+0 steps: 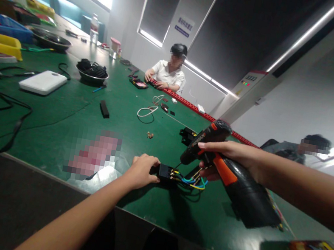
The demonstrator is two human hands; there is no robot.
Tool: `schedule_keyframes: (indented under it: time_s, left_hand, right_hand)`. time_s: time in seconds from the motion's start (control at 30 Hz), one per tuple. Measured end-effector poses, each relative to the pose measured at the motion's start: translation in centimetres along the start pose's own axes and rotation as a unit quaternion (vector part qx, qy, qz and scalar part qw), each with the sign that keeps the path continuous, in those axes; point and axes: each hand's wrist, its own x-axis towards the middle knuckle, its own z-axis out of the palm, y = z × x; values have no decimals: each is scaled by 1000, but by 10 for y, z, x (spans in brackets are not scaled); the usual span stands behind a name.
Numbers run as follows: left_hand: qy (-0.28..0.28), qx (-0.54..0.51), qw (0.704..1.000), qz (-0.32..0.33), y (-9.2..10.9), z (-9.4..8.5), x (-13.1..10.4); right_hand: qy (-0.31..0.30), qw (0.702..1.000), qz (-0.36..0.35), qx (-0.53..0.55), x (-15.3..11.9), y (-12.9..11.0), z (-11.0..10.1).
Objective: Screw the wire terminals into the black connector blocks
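Wrapping the handle of the power driver (227,171), my right grip (225,152) is closed; my left grip (144,171), spread only to the width held, pinches one end of the black block (165,172) lying on the desk (66,124). Should that pinch loosen, I judge the block could twist under the bit (178,165), which might then skid into the coloured wires (188,181).
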Motion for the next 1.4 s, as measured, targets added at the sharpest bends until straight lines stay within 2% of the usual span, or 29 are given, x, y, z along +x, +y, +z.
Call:
schedule_keyframes:
  time_s: [0.3,0.53,0.8,1.07,1.27,1.4]
  left_hand:
    - [19,6,1000,14,-5,4,-3]
    - [14,8,1000,17,-5,5,-3]
    - [4,5,1000,16,-5,4,-1]
    - [1,9,1000,6,-2,1,-4]
    - [1,12,1000,-2,-4,2,-3]
    - [1,11,1000,-5,-3,2,-3]
  right_hand:
    - [31,999,-25,9,-4,7,0]
    - [7,998,-56,-27,-10,7,5]
    - [-9,996,-78,-44,-11,7,1]
    - [9,995,-92,-47,-16,11,-2]
    - [-2,995,-97,-26,-18,13,-3]
    - [-14,992,-124,-22,-18,19,-6]
